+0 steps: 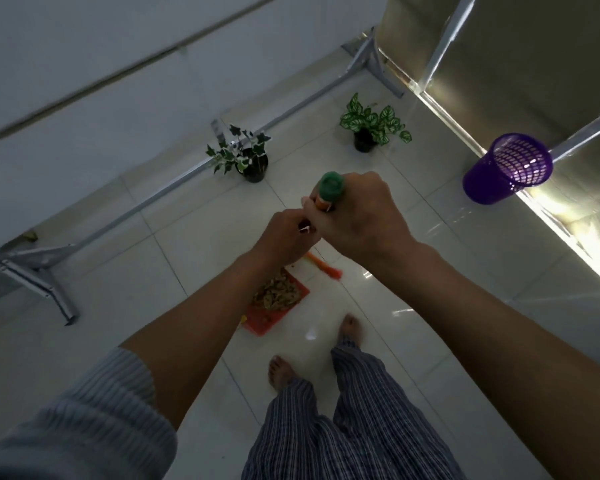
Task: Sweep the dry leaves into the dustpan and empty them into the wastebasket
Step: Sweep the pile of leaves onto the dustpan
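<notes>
Dustpan (284,315): dry leaves (277,293) inside | wastebasket (506,168): contents unclear | hands: right (357,220) grips broom handle (330,192), left (284,237) dustpan handle

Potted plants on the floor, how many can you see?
2. One ivy-like potted plant stands by the metal floor rail, left of centre; one spotted-leaf potted plant stands farther right, nearer the purple wastebasket. More may be outside the view.

I held both arms stretched forward; my right hand (357,216) was fisted, fingers curled under, and my left hand (284,233) pinched shut just beside those fingers.
</notes>
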A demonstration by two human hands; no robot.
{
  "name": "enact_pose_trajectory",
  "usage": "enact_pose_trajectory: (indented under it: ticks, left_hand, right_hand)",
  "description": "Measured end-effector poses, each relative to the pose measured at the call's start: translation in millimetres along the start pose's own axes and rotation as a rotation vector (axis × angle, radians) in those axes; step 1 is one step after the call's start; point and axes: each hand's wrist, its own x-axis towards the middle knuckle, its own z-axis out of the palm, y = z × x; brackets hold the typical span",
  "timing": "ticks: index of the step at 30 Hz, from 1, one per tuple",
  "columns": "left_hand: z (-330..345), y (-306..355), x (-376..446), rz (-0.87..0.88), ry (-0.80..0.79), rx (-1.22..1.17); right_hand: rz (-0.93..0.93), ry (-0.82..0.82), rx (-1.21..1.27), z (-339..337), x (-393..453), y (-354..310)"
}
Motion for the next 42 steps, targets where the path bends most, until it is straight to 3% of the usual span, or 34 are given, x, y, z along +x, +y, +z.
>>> enact_pose_trajectory:
  ticks: [7, 9, 15, 22, 28, 34, 39, 42]
  left_hand:
    - [10.5, 14.3, 58.1, -0.216, 0.045, -0.175]
    - [11.2, 18.6, 76.1, -0.268, 0.067, -0.127]
    - [17.3, 19.2, 132.8, -0.260, 0.049, 0.043]
    - [28.0, 17.1, 153.2, -0.260, -0.040, 0.070]
    - [12.3, 17.0, 165.2, -0.224, -0.095, 0.045]
    - [1.0, 17.4, 170.7, -0.163, 0.019, -0.100]
    - [6.4, 14.5, 155.9, -0.196, -0.018, 0.136]
    - [11.0, 5.6, 142.2, -0.238, -0.057, 0.116]
  right_hand:
    - [-0.130, -0.068, -0.072, -8.9, 50.1, 30.2]
    - [-0.148, -0.090, -0.039, -10.3, 67.5, 45.2]
    - [-0.102, -0.215, 0.016, -8.3, 118.7, 90.8]
    - [-0.059, -0.334, 0.021, -2.0, 142.9, 123.8]
    - [-0.019, -0.314, 0.030, -14.4, 170.1, 121.7]
    - [-0.026, -0.209, 0.046, -22.5, 177.9, 108.8]
    - [-0.068, -0.305, -0.023, -12.6, 158.6, 100.0]
    - [-0.058, -0.375, -0.041, -6.8, 149.3, 96.3]
